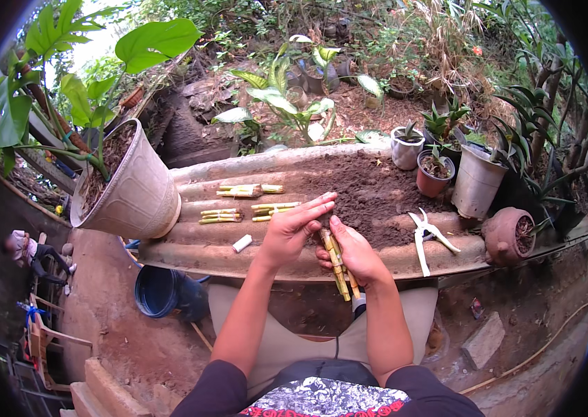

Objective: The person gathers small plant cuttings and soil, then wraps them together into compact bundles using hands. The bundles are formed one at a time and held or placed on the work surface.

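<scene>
My right hand [354,253] is closed around a small bunch of yellow-green stem cuttings [337,266], whose lower ends hang past the table's near edge. Flat and with fingers outstretched, my left hand [291,227] is at the upper end of the bunch; whether its palm touches the stems is hidden. Beyond and left of it lie short bundles of similar cuttings, one at the back [240,191], one at the left [220,216] and one partly behind my left hand [268,209]. A small white roll [242,243] rests nearer me. White-handled pruning shears [429,240] lie spread at the right.
Dark loose soil [372,198] covers part of the corrugated sheet tabletop [195,250]. A big potted monstera [132,182] stands left; small pots [435,172] and a tipped clay pot [507,237] line the right. Below are a blue bucket [161,292] and, farther left, another person [38,255].
</scene>
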A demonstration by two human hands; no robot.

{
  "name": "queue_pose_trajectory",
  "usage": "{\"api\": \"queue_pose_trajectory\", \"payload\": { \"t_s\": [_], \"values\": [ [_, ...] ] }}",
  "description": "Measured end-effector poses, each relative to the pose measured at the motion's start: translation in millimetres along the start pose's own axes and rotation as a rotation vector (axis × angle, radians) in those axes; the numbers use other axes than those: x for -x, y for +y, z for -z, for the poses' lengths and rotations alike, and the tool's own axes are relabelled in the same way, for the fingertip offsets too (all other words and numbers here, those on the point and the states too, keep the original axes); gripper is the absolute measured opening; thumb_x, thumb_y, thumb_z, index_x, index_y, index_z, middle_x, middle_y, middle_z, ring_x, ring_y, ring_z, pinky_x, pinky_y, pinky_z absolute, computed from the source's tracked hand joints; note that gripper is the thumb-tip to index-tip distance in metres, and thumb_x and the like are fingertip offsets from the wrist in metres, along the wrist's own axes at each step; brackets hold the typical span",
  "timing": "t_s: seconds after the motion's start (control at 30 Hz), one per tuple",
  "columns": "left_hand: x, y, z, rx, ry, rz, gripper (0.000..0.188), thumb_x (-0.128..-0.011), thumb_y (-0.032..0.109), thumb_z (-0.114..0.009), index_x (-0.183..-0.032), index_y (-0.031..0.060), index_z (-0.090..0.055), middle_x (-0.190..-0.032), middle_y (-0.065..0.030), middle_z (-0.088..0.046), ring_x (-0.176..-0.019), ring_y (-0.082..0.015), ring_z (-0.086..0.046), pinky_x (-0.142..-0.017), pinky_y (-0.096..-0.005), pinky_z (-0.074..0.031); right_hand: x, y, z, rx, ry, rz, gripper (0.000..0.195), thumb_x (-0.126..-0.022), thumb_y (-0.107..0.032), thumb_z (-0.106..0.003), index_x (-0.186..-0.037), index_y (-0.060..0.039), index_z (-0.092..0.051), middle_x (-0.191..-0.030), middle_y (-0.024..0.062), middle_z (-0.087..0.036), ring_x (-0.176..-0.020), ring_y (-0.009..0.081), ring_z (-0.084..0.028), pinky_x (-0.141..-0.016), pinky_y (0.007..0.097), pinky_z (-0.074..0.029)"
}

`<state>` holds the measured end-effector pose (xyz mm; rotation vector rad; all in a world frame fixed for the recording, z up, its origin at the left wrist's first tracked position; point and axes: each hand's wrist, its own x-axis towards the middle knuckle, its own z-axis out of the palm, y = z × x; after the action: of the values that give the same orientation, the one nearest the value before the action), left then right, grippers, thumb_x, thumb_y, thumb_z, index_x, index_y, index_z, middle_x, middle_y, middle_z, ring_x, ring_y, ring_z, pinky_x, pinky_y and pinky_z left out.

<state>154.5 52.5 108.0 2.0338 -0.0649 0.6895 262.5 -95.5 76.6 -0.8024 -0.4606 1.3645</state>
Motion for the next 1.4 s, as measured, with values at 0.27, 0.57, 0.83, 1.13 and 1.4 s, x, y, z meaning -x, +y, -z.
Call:
{"api": "queue_pose_trajectory", "payload": {
  "t_s": [0.27,0.57,0.83,1.13,1.4],
  "values": [
    [10.6,-21.7,-3.9,0.036,0.026,-0.046,0.030,-0.095,-0.002,-0.063,-0.123,-0.0004,-0.071,-0.134,-0.0152,-0.068,-0.136,-0.0330,-0.057,-0.113,-0.0423,-0.045,-2.6,6.0,-8.7,0.098,0.041,0.086,0.048,-0.111,-0.051,-0.036,-0.112,-0.0062,-0.053,-0.072,0.0011,-0.050,-0.061,0.0092,-0.049,-0.054,0.0242,-0.041],
    [16.4,-18.4,15.0,-0.013,-0.053,0.093,0.067,-0.101,0.022,-0.065,-0.157,0.0005,-0.036,-0.157,-0.0159,-0.048,-0.144,-0.0263,-0.046,-0.118,-0.0384,-0.035,-11.9,9.9,-2.9,0.144,0.180,-0.017,0.049,-0.111,-0.048,-0.039,-0.105,-0.0050,-0.060,-0.080,0.0052,-0.064,-0.067,0.0127,-0.059,-0.063,0.0265,-0.050],
    [19.9,-15.9,3.4,-0.004,0.050,0.146,0.061,-0.103,0.024,-0.062,-0.155,-0.0001,-0.041,-0.153,-0.0174,-0.052,-0.143,-0.0282,-0.048,-0.118,-0.0393,-0.036,-13.2,6.3,-1.2,-0.130,-0.026,-0.033,0.030,-0.111,-0.037,-0.046,-0.122,-0.0087,-0.048,-0.094,0.0131,-0.068,-0.074,0.0259,-0.074,-0.067,0.0395,-0.065],
    [10.9,-1.3,-0.5,-0.067,-0.033,0.047,0.049,-0.099,0.021,-0.067,-0.143,-0.0003,-0.058,-0.145,-0.0179,-0.060,-0.138,-0.0310,-0.055,-0.115,-0.0409,-0.041,-4.8,2.0,-2.1,-0.202,-0.041,-0.219,0.062,-0.101,-0.074,-0.036,-0.095,-0.0155,-0.058,-0.061,0.0036,-0.053,-0.040,0.0130,-0.050,-0.038,0.0273,-0.042],
    [21.5,-8.8,-8.4,-0.005,0.059,0.083,0.036,-0.098,0.012,-0.068,-0.132,0.0019,-0.068,-0.142,-0.0182,-0.063,-0.133,-0.0308,-0.059,-0.110,-0.0404,-0.047,-5.0,6.6,-18.3,-0.016,0.158,-0.147,0.055,-0.104,-0.068,-0.037,-0.102,-0.0149,-0.052,-0.063,0.0027,-0.053,-0.042,0.0121,-0.048,-0.039,0.0287,-0.044]
  ]
}}
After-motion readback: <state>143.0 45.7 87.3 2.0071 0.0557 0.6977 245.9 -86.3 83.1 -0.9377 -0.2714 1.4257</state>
